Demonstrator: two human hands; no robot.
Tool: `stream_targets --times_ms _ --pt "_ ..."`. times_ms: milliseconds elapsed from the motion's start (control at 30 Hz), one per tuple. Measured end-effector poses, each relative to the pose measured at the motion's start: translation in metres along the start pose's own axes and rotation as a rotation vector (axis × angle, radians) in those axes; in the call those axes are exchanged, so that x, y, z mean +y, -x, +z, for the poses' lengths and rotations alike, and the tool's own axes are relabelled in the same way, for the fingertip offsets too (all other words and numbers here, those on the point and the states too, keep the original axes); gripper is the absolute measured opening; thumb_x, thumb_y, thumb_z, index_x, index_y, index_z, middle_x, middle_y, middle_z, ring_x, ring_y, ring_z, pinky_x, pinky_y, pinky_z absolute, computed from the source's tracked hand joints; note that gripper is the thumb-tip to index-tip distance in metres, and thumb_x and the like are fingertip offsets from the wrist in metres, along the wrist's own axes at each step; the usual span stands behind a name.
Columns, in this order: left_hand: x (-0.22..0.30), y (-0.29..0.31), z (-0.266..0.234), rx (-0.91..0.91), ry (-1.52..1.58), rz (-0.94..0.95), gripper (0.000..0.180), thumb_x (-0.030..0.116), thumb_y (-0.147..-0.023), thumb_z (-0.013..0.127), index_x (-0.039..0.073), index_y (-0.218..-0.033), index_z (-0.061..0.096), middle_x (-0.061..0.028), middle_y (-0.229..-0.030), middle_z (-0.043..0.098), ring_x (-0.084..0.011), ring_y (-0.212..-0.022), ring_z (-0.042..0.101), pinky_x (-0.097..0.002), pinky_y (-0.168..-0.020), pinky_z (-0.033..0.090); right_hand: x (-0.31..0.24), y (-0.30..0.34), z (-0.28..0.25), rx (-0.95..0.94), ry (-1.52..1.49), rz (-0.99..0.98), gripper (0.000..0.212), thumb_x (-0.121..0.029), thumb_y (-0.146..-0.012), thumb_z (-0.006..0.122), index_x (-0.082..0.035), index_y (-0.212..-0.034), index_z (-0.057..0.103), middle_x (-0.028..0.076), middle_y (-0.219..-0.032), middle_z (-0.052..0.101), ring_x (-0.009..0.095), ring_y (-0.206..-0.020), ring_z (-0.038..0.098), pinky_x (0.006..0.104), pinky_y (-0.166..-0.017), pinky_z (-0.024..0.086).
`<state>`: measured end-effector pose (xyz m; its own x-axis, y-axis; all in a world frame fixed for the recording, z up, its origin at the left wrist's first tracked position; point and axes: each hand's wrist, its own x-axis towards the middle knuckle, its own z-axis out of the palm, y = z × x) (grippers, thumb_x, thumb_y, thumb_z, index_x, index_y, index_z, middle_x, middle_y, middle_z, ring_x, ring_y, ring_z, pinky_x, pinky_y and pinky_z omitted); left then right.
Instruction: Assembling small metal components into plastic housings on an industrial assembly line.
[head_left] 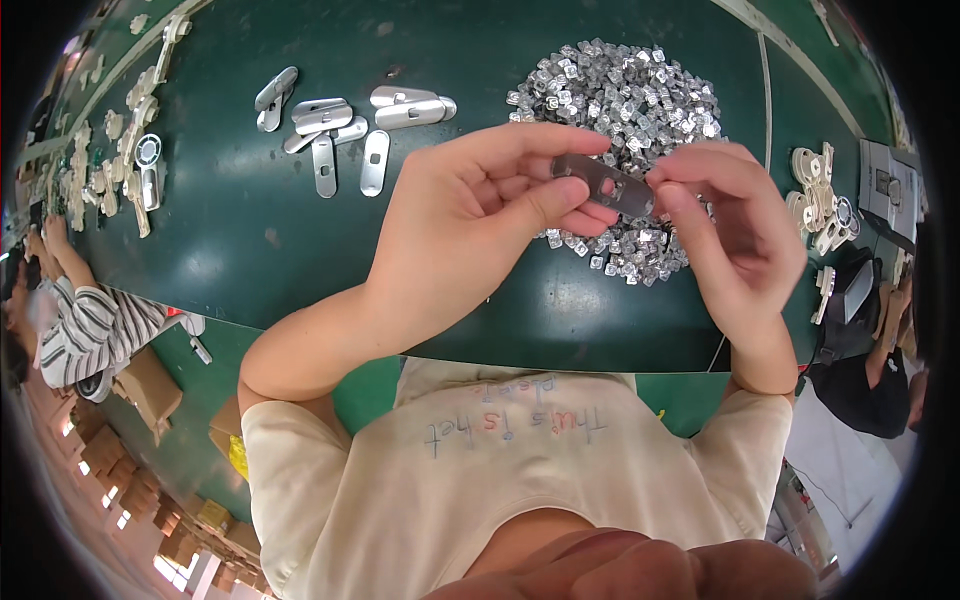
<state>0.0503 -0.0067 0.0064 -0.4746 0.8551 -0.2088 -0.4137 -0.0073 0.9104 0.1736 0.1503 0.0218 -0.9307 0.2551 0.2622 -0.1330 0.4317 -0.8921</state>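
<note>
My left hand (455, 210) grips a dark-looking oblong metal plate (632, 197) with rounded ends and an opening near its middle. The thumb lies on the plate's face and the fingers are behind it. At the plate's right end, my right hand (745, 225) has thumb and forefinger pinched together; whether a small part is also between them I cannot make out. Both hands are raised over a heap of small square silvery metal pieces (620, 90). Left of my hands, several shiny oblong plates (324, 168) with slots lie on the green table, some overlapping.
The green table (240, 230) curves across the view. White parts, some with round ends (148, 150), line its left side; similar white assemblies (815, 190) lie at the right. A person in a striped shirt (85, 330) works at left, another in black (865, 390) at right.
</note>
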Motion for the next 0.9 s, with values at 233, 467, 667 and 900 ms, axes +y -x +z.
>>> stream_targets --times_ms 233,467,667,900 --pt "0.001 0.001 0.0 -0.022 -0.047 0.028 0.026 -0.003 -0.089 0.049 -0.006 -0.115 0.053 -0.0142 -0.093 0.063 -0.0183 -0.082 0.064 -0.027 -0.075 0.054 -0.004 -0.005 -0.014 -0.024 0.442 -0.383 0.018 0.007 -0.074 0.062 0.005 -0.091 0.058 0.018 -0.09 0.06 0.026 -0.079 0.058 0.0359 -0.07 0.049" --pt "0.002 0.008 0.001 -0.044 -0.064 0.078 0.026 -0.004 -0.088 0.05 -0.007 -0.113 0.053 -0.0088 -0.083 0.06 -0.0134 -0.074 0.062 -0.0242 -0.067 0.052 0.006 -0.001 0.009 0.017 0.727 -0.763 0.022 -0.001 -0.059 0.063 0.009 -0.078 0.063 0.017 -0.08 0.06 0.027 -0.072 0.06 0.0313 -0.06 0.051" --pt "0.004 0.009 -0.001 -0.111 -0.048 0.066 0.025 -0.005 -0.087 0.05 -0.007 -0.112 0.053 -0.0088 -0.082 0.059 -0.0138 -0.076 0.061 -0.0248 -0.069 0.051 0.008 -0.001 0.005 -0.028 0.803 -0.868 0.019 -0.001 -0.059 0.065 0.007 -0.076 0.063 0.017 -0.084 0.063 0.026 -0.074 0.061 0.0302 -0.061 0.052" --pt "0.005 0.004 -0.003 -0.086 -0.019 0.052 0.028 -0.006 -0.084 0.057 -0.007 -0.112 0.051 -0.012 -0.091 0.062 -0.0152 -0.079 0.063 -0.025 -0.071 0.052 0.007 -0.006 -0.004 -0.103 0.802 -0.827 0.024 -0.001 -0.067 0.068 0.008 -0.087 0.059 0.022 -0.096 0.062 0.031 -0.084 0.062 0.0341 -0.068 0.055"
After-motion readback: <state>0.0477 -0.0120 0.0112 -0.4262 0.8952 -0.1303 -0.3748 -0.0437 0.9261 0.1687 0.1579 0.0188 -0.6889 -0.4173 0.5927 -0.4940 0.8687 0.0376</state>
